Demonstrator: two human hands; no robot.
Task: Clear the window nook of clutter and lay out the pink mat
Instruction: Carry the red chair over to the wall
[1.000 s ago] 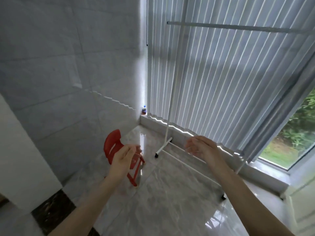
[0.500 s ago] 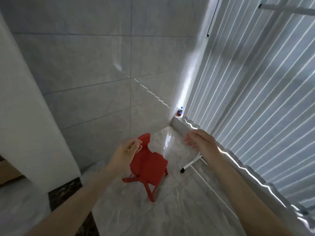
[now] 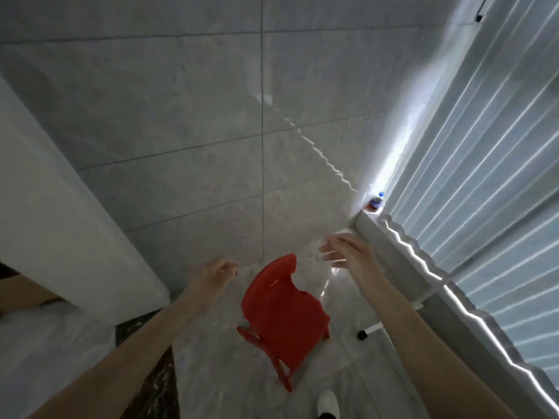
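Above the red chair (image 3: 281,309), the left hand (image 3: 213,278) hangs loosely curled, the right hand (image 3: 348,255) spread; both empty (chair probably light, stiff plastic: grip the backrest).

- 1 head-worn view only, looking forward and down into a tiled corner.
- Red chair (image 3: 282,309) sits close below, between both outstretched forearms (wide-angle lens); window blinds (image 3: 484,207) run along the right edge.

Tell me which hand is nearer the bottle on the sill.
Right. The right hand reaches toward the corner, just below the bottle. The left hand hangs farther off, on the far side of the red chair.
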